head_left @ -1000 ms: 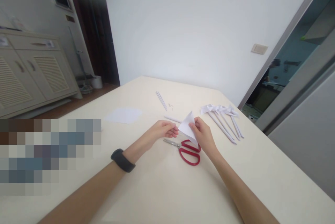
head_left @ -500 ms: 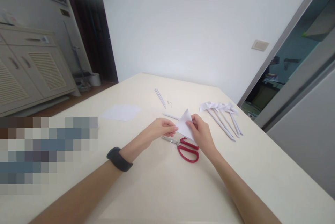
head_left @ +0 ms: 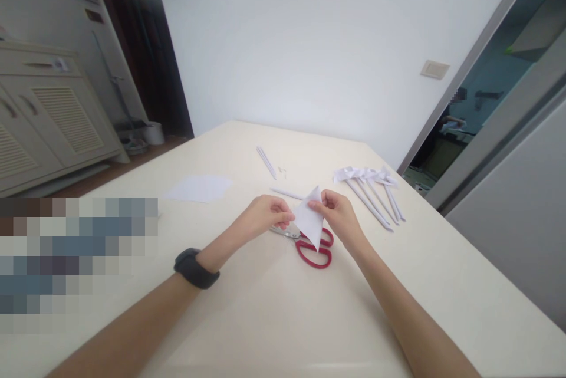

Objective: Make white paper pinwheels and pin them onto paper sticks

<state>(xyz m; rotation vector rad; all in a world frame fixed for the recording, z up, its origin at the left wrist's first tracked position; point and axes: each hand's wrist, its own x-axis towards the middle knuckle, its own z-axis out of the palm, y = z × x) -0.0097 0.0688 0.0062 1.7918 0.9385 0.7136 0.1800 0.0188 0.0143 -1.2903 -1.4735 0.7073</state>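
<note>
Both hands pinch folded white paper triangle point(head_left: 309, 222), lifted above red scissors point(head_left: 315, 248) on tabletop point(head_left: 274, 307): left hand point(head_left: 265, 216) clamps side corner, right hand point(head_left: 338, 216) grips top edge, keeping fold taut.

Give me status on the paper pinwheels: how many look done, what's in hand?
Done: a row of finished paper pinwheels on sticks lies at the right; the exact count is unclear. In hand: left hand and right hand pinch a folded triangle of paper above the red scissors. Left: a flat sheet and spare sticks lie unused.
</note>
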